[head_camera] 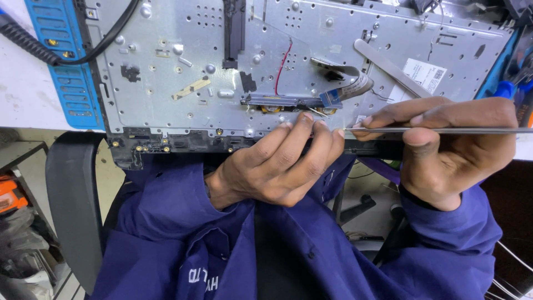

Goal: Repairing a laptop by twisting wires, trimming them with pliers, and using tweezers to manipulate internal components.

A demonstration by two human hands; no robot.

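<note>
Head view, looking down over blue sleeves at a bench edge. A grey metal panel (222, 66), full of small holes and screws, lies flat on the bench with its near edge overhanging toward the person. The left hand (277, 166) rests at that near edge, fingers curled together with the tips pressed on the panel's lower rim just below a small bracket with brass-coloured contacts (277, 104); it grips nothing that shows. The right hand (449, 144) pinches a thin metal rod (444, 131) between thumb and fingers, held level, its tip pointing left and ending just beside the left fingertips at the panel edge. A red wire (283, 64) runs down the panel to the bracket. A flat grey ribbon cable (355, 86) curls beside it. A blue plastic part (66, 72) lies at left, a black coiled cable (33, 41) across it.
</note>
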